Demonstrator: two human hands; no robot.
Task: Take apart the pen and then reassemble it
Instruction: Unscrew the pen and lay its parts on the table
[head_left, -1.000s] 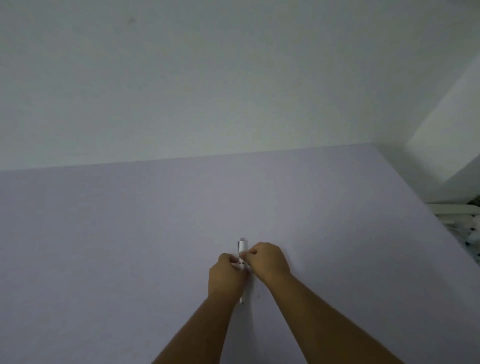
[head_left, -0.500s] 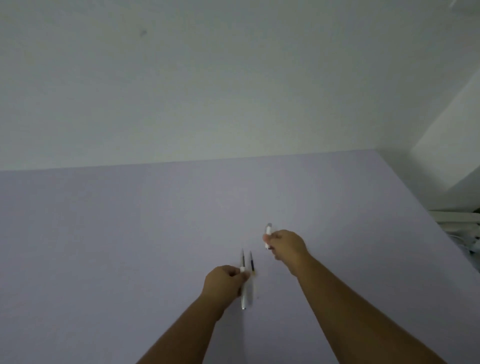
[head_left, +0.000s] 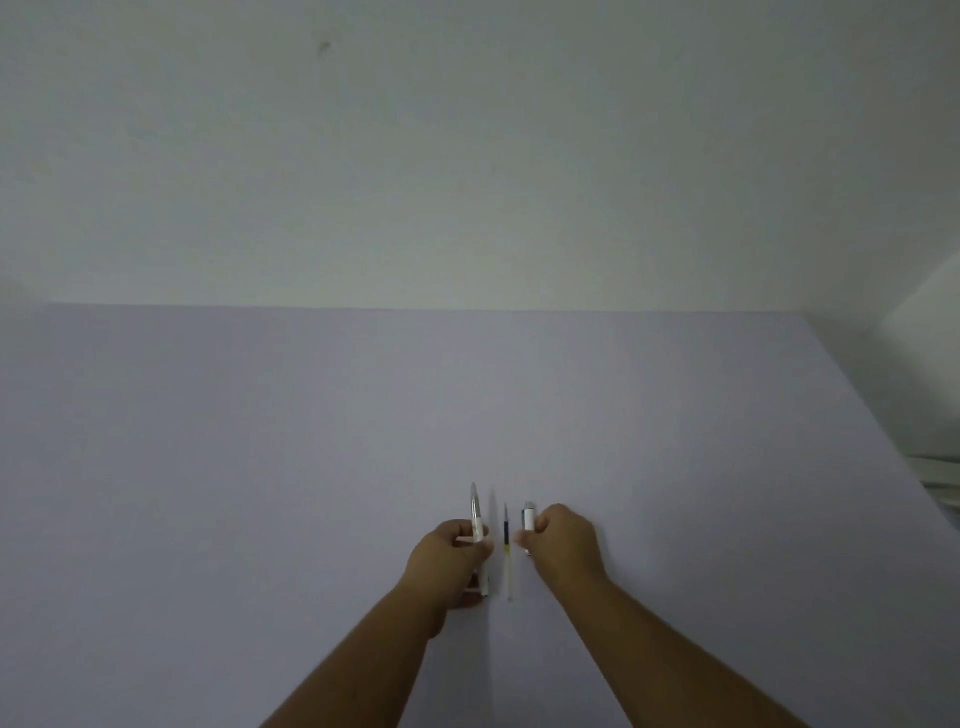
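The pen is in three pieces low in the middle of the view. My left hand (head_left: 451, 564) is closed around the white barrel (head_left: 477, 525), whose clear tip points away from me. The thin ink refill (head_left: 507, 551), dark at its far end and pale toward me, lies on the lilac table (head_left: 260, 467) between my hands, with no hand on it. My right hand (head_left: 566, 543) grips the short white cap piece (head_left: 529, 518), which sticks out past my fingers just right of the refill.
A pale wall rises behind the table's far edge. The table's right edge runs diagonally, with white objects (head_left: 943, 480) beyond it at the right border.
One second ago both hands held the whole pen together. They pulled it apart, the refill now lies on the table between them, and my right hand has come back close to it.
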